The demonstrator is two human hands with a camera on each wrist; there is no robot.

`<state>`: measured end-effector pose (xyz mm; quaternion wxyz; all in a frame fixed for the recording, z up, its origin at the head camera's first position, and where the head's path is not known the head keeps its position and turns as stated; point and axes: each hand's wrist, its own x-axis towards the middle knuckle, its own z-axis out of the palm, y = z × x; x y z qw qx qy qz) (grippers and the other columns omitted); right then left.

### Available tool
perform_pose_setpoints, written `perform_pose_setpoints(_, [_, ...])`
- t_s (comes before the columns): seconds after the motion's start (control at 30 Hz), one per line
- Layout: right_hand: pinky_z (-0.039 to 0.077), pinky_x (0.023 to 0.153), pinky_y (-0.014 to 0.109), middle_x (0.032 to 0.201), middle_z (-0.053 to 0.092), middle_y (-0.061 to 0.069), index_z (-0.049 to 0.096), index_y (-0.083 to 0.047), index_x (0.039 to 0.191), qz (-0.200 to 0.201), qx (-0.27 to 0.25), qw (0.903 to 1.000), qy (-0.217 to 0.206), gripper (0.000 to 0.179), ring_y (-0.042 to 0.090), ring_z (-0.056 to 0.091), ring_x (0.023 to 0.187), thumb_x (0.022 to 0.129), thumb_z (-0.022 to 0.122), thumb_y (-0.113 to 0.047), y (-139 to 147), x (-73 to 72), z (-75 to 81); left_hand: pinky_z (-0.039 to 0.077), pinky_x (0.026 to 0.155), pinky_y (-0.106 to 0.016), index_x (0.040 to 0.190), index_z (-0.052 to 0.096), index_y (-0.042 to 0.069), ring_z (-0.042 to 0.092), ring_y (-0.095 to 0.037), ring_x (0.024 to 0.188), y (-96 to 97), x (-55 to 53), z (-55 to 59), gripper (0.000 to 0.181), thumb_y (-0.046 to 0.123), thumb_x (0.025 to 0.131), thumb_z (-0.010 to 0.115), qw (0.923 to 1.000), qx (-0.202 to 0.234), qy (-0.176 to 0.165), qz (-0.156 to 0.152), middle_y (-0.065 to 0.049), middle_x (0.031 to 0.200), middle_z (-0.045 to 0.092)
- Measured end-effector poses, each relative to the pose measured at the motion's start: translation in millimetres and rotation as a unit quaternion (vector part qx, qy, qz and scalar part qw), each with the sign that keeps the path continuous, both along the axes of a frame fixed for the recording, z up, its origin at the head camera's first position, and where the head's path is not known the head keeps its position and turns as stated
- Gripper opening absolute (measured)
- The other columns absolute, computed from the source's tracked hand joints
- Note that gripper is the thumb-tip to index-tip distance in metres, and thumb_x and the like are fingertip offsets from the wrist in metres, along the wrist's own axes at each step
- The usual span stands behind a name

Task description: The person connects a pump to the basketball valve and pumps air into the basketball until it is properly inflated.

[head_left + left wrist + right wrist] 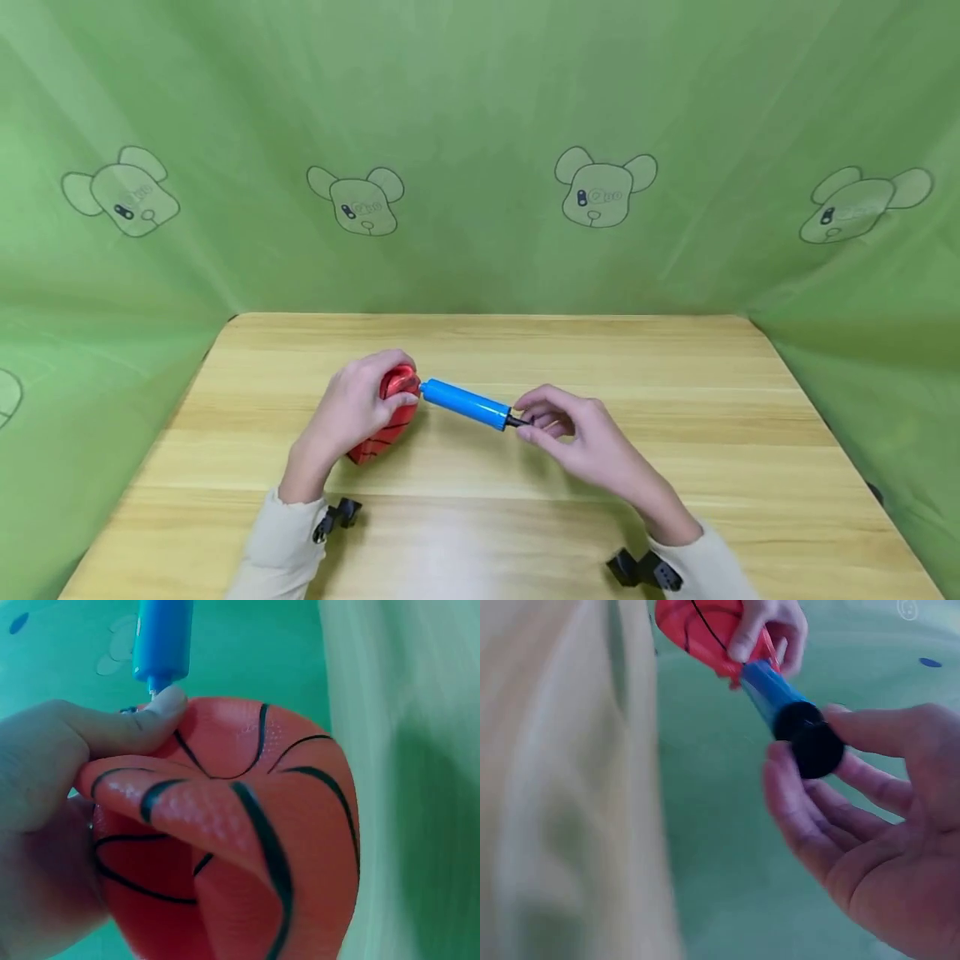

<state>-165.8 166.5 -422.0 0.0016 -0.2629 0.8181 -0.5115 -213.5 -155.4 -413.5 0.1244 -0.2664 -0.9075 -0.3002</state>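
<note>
My left hand (348,410) grips a limp, folded red toy basketball (381,443) with black lines. In the left wrist view the ball (319,832) is caved in, and the thumb presses its edge close by the pump's nozzle (156,684). A blue hand pump (467,405) runs from the ball toward my right hand (588,433), tilted slightly downward to the right. The fingers and thumb of that hand pinch the pump's black handle (819,750) at its round end. A short piece of black rod shows between barrel and fingers.
Both hands work above a light wood table (480,350). Green cloth (480,100) printed with bear faces hangs behind it and at the sides. A small black device sits at each wrist, the left one (347,512) and the right one (637,568), beside the pale sleeves.
</note>
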Motion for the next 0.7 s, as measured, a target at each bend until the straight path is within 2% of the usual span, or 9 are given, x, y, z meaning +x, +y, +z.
perform_pose_setpoints(0.13, [0.060,0.076,0.038,0.095,0.073,0.019,0.070,0.001,0.108,0.012,-0.074,0.9945,-0.074,0.014,0.033,0.073,0.085,0.095,0.072,-0.005,-9,-0.9,-18.8,0.057,0.077,-0.040,0.105,0.070,0.012,0.065,-0.021,0.085,-2.6,-12.9,-9.7,0.037,0.010,0.075,0.093,0.9992,-0.028,-0.025,-0.011,0.000,0.096,0.070])
perform_pose_setpoints(0.27, [0.060,0.077,0.042,0.096,0.071,0.027,0.069,0.003,0.104,0.008,-0.098,0.9883,-0.117,0.012,0.040,0.073,0.085,0.095,0.073,-0.005,-20,-3.0,-30.9,0.055,0.090,-0.046,0.112,0.073,0.007,0.067,-0.027,0.101,-5.5,-21.4,-21.6,0.039,0.004,0.077,0.090,0.9976,-0.059,-0.029,-0.021,-0.005,0.110,0.072])
perform_pose_setpoints(0.33, [0.060,0.077,0.044,0.096,0.071,0.029,0.069,0.003,0.102,0.005,-0.104,0.9868,-0.124,0.012,0.043,0.072,0.086,0.095,0.073,-0.006,-24,-4.3,-34.6,0.052,0.097,-0.049,0.118,0.073,0.005,0.065,-0.031,0.112,-3.7,-19.2,-25.5,0.041,0.004,0.079,0.088,0.9974,-0.064,-0.025,-0.024,-0.009,0.121,0.070])
perform_pose_setpoints(0.43, [0.060,0.077,0.047,0.094,0.071,0.030,0.069,0.003,0.101,-0.005,-0.112,0.9853,-0.129,0.013,0.045,0.072,0.085,0.096,0.073,-0.009,-28,-6.8,-38.8,0.044,0.107,-0.051,0.129,0.069,0.007,0.057,-0.033,0.127,8.9,-7.3,-25.6,0.044,0.013,0.088,0.083,0.9975,-0.056,-0.028,-0.033,-0.012,0.136,0.063])
perform_pose_setpoints(0.53, [0.060,0.075,0.046,0.092,0.071,0.029,0.069,0.003,0.100,-0.019,-0.117,0.9847,-0.128,0.013,0.045,0.072,0.083,0.097,0.072,-0.009,-28,-9.7,-43.3,0.035,0.115,-0.051,0.140,0.063,0.011,0.047,-0.031,0.138,32.1,4.7,-27.6,0.046,0.030,0.099,0.070,0.9953,-0.054,-0.041,-0.069,-0.011,0.147,0.055])
perform_pose_setpoints(0.63, [0.060,0.073,0.043,0.091,0.071,0.028,0.068,0.004,0.100,-0.024,-0.122,0.9841,-0.126,0.011,0.044,0.072,0.082,0.097,0.071,-0.007,-29,-11.2,-46.6,0.027,0.119,-0.053,0.143,0.060,0.015,0.046,-0.026,0.140,55.2,10.0,-37.6,0.043,0.038,0.108,0.053,0.9904,-0.065,-0.055,-0.109,-0.007,0.147,0.055])
perform_pose_setpoints(0.7, [0.061,0.073,0.041,0.092,0.071,0.028,0.068,0.004,0.100,-0.018,-0.126,0.9840,-0.125,0.010,0.044,0.072,0.082,0.097,0.069,-0.005,-30,-11.4,-48.0,0.023,0.120,-0.056,0.140,0.063,0.016,0.049,-0.023,0.137,63.6,10.8,-47.1,0.040,0.037,0.110,0.048,0.9881,-0.076,-0.054,-0.122,-0.005,0.141,0.059])
